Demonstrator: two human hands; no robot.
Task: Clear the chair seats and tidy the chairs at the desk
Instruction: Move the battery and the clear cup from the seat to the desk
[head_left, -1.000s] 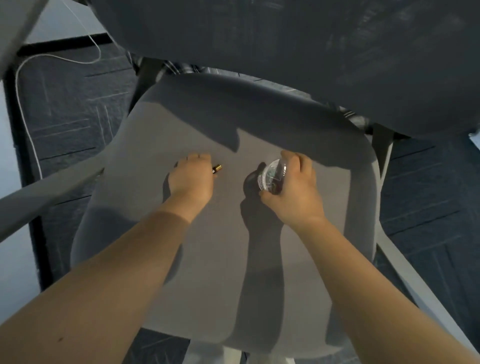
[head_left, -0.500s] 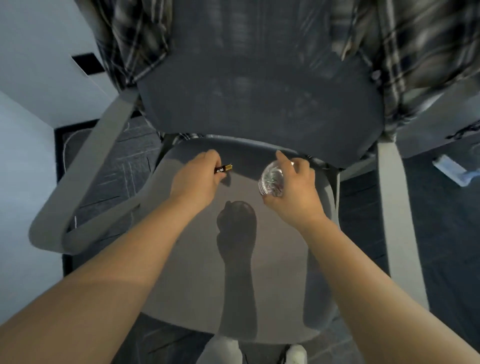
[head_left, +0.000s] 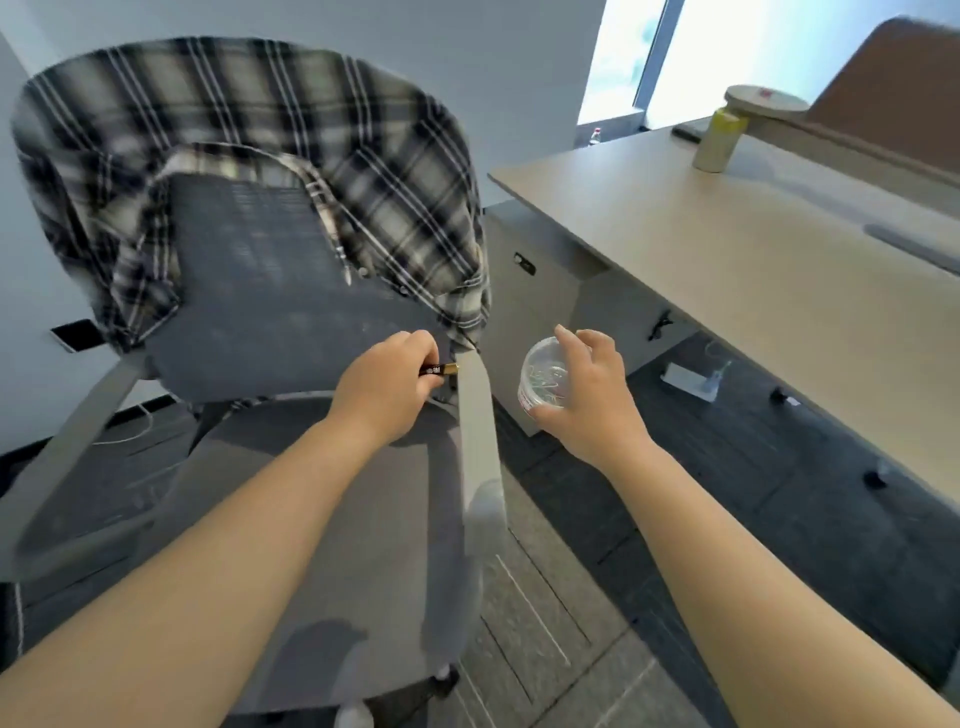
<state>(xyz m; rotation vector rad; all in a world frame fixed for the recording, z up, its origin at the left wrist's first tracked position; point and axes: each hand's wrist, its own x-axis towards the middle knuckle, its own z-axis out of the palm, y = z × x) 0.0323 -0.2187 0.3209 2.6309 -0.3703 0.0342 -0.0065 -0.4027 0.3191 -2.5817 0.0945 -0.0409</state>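
A grey office chair stands in front of me, its seat (head_left: 332, 519) bare. A black-and-white plaid shirt (head_left: 249, 135) is draped over its dark backrest. My left hand (head_left: 384, 395) is closed around a small black and gold battery (head_left: 439, 369), held above the back of the seat by the right armrest (head_left: 475, 431). To the right of the chair, over the floor, my right hand (head_left: 587, 395) grips a round clear plastic box of paper clips (head_left: 545, 379). The beige desk (head_left: 753, 291) lies to the right.
A yellow-topped can (head_left: 719, 140) and a round lamp base (head_left: 766, 101) stand at the far end of the desk. A grey drawer cabinet (head_left: 540, 301) sits under it. A white power strip (head_left: 688, 382) and cables lie on the dark carpet.
Both hands have lifted off the seat with the battery and the clip box and swung right toward the desk. The view has risen, showing the shirt and desk.
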